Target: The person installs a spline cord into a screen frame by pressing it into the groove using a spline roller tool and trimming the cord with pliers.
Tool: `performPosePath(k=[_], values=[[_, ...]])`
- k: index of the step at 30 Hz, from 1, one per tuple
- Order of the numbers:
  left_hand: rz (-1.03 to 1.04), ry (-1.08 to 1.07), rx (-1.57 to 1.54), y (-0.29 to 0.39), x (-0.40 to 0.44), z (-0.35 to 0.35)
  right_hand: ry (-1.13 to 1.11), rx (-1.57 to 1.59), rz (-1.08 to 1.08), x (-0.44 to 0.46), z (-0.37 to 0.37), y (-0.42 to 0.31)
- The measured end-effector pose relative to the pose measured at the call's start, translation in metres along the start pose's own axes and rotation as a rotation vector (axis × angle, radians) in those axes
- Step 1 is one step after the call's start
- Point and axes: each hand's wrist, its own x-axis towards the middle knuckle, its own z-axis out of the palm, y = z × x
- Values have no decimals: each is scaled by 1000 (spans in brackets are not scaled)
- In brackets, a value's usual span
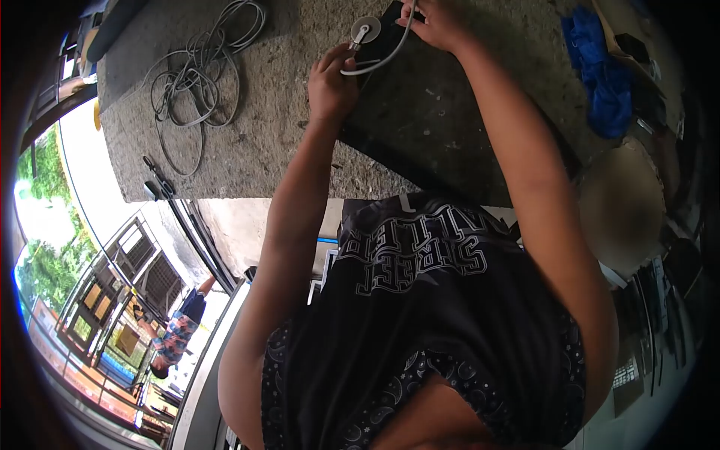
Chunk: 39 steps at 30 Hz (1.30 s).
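Note:
My left hand [334, 84] is closed around a hand roller [365, 30], whose round pale wheel on a metal fork points away from me. A grey cord [390, 58] curves from beside my left fingers up to my right hand [441, 26], which pinches it near the top edge of the view. Beneath both hands lies a dark flat panel [427, 124] with a black border strip, resting on the worn work table [277, 97]. The fingertips of my left hand are partly hidden.
A loose tangle of grey cord [199, 94] lies on the table's left. Scissors [157, 180] rest at its near left corner. Blue cloth [600, 71] lies at the right, above a round pale object [622, 206]. Another person [180, 334] stands outside, lower left.

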Motion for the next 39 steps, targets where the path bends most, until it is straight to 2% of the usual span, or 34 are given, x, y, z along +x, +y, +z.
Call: performPosePath(k=[1, 4, 7, 10, 11, 13, 14, 15, 17, 21, 24, 26, 27, 30, 31, 34, 35, 38, 39], values=[[-8, 4, -3, -1, 2, 1, 17, 7, 19, -1, -1, -1], [81, -30, 296, 16, 9, -7, 49, 26, 1, -4, -5, -4], [-71, -256, 324, 19, 12, -16, 123, 68, -12, -3, 4, 1], [-350, -504, 170, 8, 30, -32, 161, 35, -17, -5, 7, 1], [-360, -568, 168, 1, 33, -35, 162, 6, -25, -4, 4, 0], [-220, -594, 417, -58, 20, -25, 148, -15, -44, -4, -2, -2], [-227, -582, 421, -58, 19, -30, 141, -23, -52, -5, -4, -4], [-233, -571, 426, -42, 23, -39, 81, -10, -27, -4, -8, -8], [-395, -492, 184, -2, 24, -59, -36, 10, 23, 0, -17, -10], [-257, -503, 397, 14, 6, -41, 66, -56, 54, -3, -3, -8], [-328, -569, 294, -5, 12, -40, 82, -53, 46, -4, -4, -5], [-247, -609, 357, -12, 4, -48, 132, -50, 0, -4, -7, -8], [-203, -629, 391, -13, 2, -52, 87, -33, 1, -3, -11, -10], [-316, -475, 421, 5, -12, -62, 11, 0, 8, -5, -23, -12], [-311, -391, 399, 34, -12, -71, 20, 0, 4, -5, -23, -13], [-91, -466, 349, 49, -13, -86, 44, 12, 26, -3, -23, -11], [-113, -478, 254, 60, -9, -86, 46, 19, 38, -4, -20, -11], [-252, -623, 344, 87, 20, -64, 127, 12, 67, -4, -6, -7], [-243, -610, 328, 85, 24, -55, 139, -2, 75, -4, -6, -9]])
